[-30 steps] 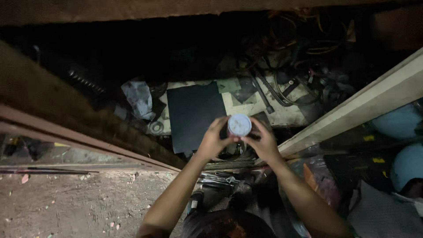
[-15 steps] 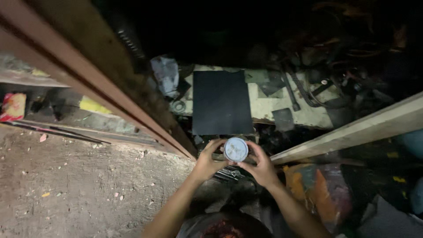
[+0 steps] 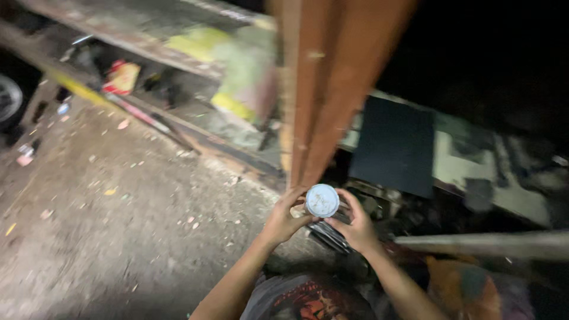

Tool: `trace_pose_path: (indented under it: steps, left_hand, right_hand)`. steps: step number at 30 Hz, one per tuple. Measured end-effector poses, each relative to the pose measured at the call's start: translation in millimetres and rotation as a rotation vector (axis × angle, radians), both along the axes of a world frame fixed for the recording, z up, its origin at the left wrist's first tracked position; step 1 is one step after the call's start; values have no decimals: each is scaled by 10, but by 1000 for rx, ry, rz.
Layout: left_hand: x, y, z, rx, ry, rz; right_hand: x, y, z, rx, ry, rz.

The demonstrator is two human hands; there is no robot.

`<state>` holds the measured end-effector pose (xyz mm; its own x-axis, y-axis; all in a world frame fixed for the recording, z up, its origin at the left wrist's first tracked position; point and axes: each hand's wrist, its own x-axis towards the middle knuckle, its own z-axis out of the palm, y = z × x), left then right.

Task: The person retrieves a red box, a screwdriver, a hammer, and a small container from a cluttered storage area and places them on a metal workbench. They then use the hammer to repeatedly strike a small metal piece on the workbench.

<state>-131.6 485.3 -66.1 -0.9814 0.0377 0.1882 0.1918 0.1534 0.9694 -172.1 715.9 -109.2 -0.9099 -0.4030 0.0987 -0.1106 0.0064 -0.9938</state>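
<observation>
Both hands meet just below the centre of the view around a small round white-lidded container (image 3: 322, 200), which sits between them with its pale circular top turned up toward the camera. The left hand (image 3: 283, 218) curls in from 9 o'clock of the lid, fingers wrapped along its side, while the right hand (image 3: 355, 224) closes on it from 3 o'clock, thumb and fingertips pinching the rim; gripping it from opposite sides this way seems to keep so small a thing steady and level, held out in front of the body rather than resting on anything. At 12 o'clock of the container a rusty brown post (image 3: 332, 89) rises steeply out of frame, blurred. At 2 o'clock a flat dark square panel (image 3: 394, 145) lies on a cluttered, pale bench (image 3: 504, 189), apart from the hands. From 9 to 11 o'clock spreads a dusty concrete floor (image 3: 118, 225) strewn with small scraps, with a red and yellow packet (image 3: 121, 77) far off near the upper left. At 4 o'clock a pale bar (image 3: 486, 244) runs off to the right edge. The person's printed shirt (image 3: 308, 299) shows at 6 o'clock.
</observation>
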Motion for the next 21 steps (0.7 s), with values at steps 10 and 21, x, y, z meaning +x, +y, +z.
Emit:
trace_pose_path:
  steps: [10,21]
  left_hand:
    - [369,-1879,176,-121,10,164]
    - [740,-3144,123,-147,27,396]
  right_hand:
    - [-47,-1962,-7,-32,-58,173]
    - [-67,-3506,18,94,46,298]
